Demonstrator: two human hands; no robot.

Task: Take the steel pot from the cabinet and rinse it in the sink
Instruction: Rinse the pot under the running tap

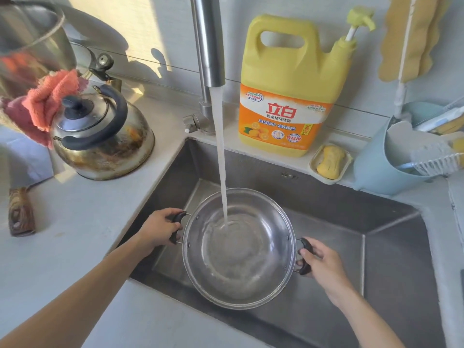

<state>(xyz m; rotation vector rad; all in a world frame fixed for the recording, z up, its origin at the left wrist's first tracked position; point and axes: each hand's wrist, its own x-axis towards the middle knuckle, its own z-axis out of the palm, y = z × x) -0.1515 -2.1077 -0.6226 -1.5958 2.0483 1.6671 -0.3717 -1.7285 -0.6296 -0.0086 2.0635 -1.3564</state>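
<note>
The steel pot (pixel 263 280) is held upright inside the steel sink (pixel 391 247), a little above its floor. My left hand (pixel 160 228) grips the pot's black left handle. Around the black right handle my right hand (pixel 320 263) is closed. A stream of water (pixel 221 151) runs from the tall steel faucet (pixel 208 41) into the middle of the pot, where shallow water swirls.
A stained steel kettle (pixel 103 136) stands on the counter left of the sink, with an orange cloth (pixel 47 96) behind it. A yellow detergent jug (pixel 288 84) and a soap dish (pixel 330 160) sit on the back ledge. At the right stands a blue utensil holder (pixel 376 162).
</note>
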